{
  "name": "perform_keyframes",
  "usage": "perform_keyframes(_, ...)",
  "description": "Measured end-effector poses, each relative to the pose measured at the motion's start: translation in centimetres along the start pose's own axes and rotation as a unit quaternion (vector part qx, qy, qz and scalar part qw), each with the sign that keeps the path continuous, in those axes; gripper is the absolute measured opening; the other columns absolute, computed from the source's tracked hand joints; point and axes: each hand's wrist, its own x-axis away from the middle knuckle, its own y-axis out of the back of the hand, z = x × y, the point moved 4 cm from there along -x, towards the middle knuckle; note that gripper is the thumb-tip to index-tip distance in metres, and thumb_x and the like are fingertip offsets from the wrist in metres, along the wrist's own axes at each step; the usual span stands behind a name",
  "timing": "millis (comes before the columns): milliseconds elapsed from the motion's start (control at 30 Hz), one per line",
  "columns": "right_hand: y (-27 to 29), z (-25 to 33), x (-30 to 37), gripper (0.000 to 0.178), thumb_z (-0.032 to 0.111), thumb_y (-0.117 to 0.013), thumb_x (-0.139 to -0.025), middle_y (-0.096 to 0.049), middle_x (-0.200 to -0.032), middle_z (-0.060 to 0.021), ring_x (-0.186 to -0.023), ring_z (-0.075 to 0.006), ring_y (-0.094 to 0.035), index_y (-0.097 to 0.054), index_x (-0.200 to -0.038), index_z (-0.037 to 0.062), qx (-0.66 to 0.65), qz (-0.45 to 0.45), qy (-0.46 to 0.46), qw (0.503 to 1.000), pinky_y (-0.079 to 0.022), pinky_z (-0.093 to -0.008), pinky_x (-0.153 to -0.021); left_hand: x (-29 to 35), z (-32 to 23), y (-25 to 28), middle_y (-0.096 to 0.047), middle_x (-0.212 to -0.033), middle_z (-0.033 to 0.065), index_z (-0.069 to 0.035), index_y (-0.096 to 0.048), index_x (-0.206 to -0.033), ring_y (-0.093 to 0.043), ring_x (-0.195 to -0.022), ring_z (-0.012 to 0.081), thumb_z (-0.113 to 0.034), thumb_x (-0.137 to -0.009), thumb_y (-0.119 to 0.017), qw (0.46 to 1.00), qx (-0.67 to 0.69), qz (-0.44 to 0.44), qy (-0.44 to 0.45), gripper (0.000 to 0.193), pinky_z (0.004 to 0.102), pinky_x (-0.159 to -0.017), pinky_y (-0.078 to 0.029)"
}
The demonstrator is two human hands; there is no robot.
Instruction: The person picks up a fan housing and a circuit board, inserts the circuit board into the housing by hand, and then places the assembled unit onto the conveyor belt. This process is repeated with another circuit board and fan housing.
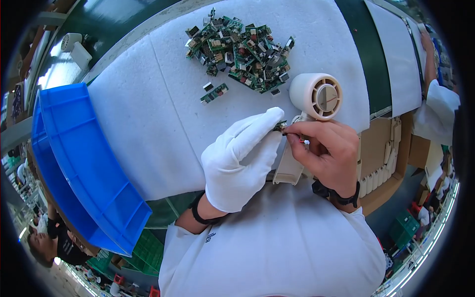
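My left hand (pixel 237 158), in a white glove, pinches a small green circuit board (pixel 280 125) between thumb and fingers. My bare right hand (pixel 329 151) closes thumb and forefinger on a thin wire at the board's edge. A small white plug (pixel 307 142) with a bit of red wire sticks out by the right fingers. Just beyond the hands lies a white handheld fan (pixel 304 94), its round grille turned to the right. Its open handle shell (pixel 288 167) reaches toward me under my hands, partly hidden. The wire's contact with the board is too small to make out.
A heap of circuit boards (pixel 242 52) covers the far middle of the white foam sheet (pixel 173 163); one loose board (pixel 214 93) lies nearer. At left stands a blue bin (pixel 91 158). A cardboard box (pixel 403 168) holding white parts is at right. Other people work at both sides.
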Motion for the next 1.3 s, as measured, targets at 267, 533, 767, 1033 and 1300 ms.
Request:
perform_keyframes(267,-0.2,-0.1,0.4,0.022,-0.001,-0.079,-0.072,-0.054,-0.059,0.0012,-0.047,-0.0081,-0.045,-0.077,-0.092,0.0067,0.009,0.028,-0.007,1.000,-0.032,-0.0257,-0.046,0.8,0.1,0.0,-0.074,-0.107,0.0132,-0.004,-0.072,-0.118,-0.073,-0.090,0.0248,0.007,-0.079,-0.075,0.998,0.019,-0.054,0.023,0.040,0.0319,-0.081,-0.056)
perform_keyframes(533,-0.5,0.3,0.1,0.024,-0.002,-0.080,-0.071,-0.056,-0.063,0.0013,-0.050,-0.0074,-0.046,-0.077,-0.093,0.0080,0.054,0.014,0.009,0.998,-0.033,-0.0252,-0.046,0.6,0.2,-0.1,-0.073,-0.107,0.0131,-0.004,-0.073,-0.117,-0.073,-0.091,0.0244,0.008,-0.079,-0.074,0.996,0.029,-0.080,-0.002,0.039,0.0313,-0.080,-0.056)
perform_keyframes(767,0.0,0.7,0.4,0.023,-0.003,-0.080,-0.072,-0.055,-0.063,0.0018,-0.050,-0.0076,-0.046,-0.077,-0.092,0.0077,0.007,-0.016,-0.013,1.000,-0.035,-0.0255,-0.048,0.1,-0.1,0.1,-0.073,-0.107,0.0124,-0.007,-0.073,-0.119,-0.072,-0.090,0.0246,0.006,-0.082,-0.073,0.999,0.036,-0.035,-0.011,0.039,0.0317,-0.080,-0.056)
perform_keyframes(1033,1.1,0.8,0.4,0.019,-0.001,-0.082,-0.074,-0.058,-0.079,-0.0027,-0.068,-0.0143,-0.056,-0.076,-0.090,0.0041,0.012,-0.076,0.011,0.997,-0.043,-0.0270,-0.055,0.0,-0.1,-0.2,-0.073,-0.107,0.0117,-0.011,-0.074,-0.120,-0.072,-0.089,0.0230,0.003,-0.084,-0.074,0.999,0.000,0.036,-0.015,0.038,0.0301,-0.078,-0.056)
perform_keyframes(1300,2.0,0.7,0.1,0.019,0.002,-0.084,-0.073,-0.058,-0.083,-0.0040,-0.076,-0.0199,-0.058,-0.076,-0.090,0.0053,0.058,-0.036,0.067,0.995,-0.046,-0.0299,-0.059,-0.3,-0.2,0.0,-0.073,-0.107,0.0113,-0.010,-0.074,-0.119,-0.071,-0.091,0.0221,0.002,-0.085,-0.075,0.994,0.049,0.091,0.033,0.036,0.0300,-0.079,-0.056)
